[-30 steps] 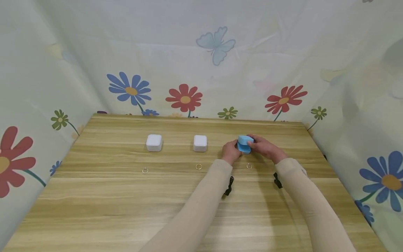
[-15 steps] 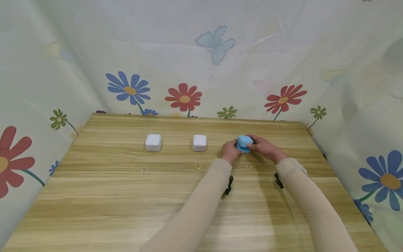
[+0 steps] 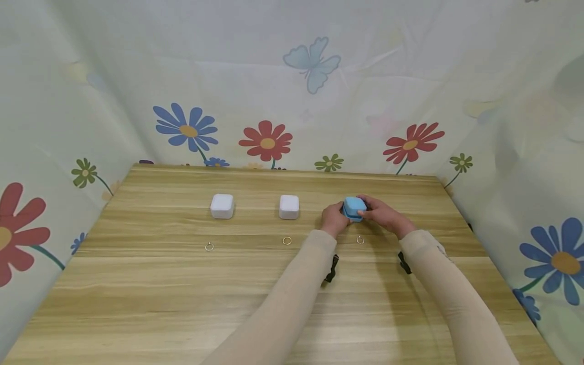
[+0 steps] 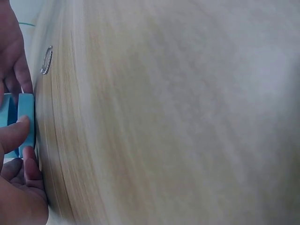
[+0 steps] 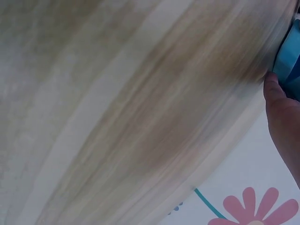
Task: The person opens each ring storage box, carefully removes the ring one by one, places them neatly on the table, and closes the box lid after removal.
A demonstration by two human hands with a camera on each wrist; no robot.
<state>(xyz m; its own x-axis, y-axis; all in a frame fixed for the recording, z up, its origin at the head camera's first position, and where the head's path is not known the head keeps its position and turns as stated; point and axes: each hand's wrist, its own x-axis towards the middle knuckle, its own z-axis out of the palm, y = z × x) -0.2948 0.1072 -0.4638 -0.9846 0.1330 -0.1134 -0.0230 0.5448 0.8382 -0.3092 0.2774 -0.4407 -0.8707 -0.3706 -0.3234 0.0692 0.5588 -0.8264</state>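
A small light-blue hinged box (image 3: 354, 206), shaped like a ring box, stands on the table between both hands. My left hand (image 3: 334, 219) grips its base from the left. My right hand (image 3: 382, 212) holds the lid from the right, thumb at the front. The lid is almost down on the base; a narrow dark gap shows between the blue halves (image 4: 26, 108) in the left wrist view. Only a corner of the blue box (image 5: 287, 58) appears in the right wrist view. A silver-coloured ring (image 3: 360, 244) lies in front of the box. What the box holds is hidden.
Two white boxes, one at far left (image 3: 222, 207) and one in the middle (image 3: 289, 207), stand in line with the blue one. Before them lie a silver-coloured ring (image 3: 209, 251) and a gold-coloured ring (image 3: 287, 245). A flowered cloth (image 3: 219, 76) surrounds the wooden table (image 3: 182, 304).
The blue box's lid has swung down from wide apart to nearly touching the base. Both hands have stayed in place around the box. The white boxes and the rings have not moved.
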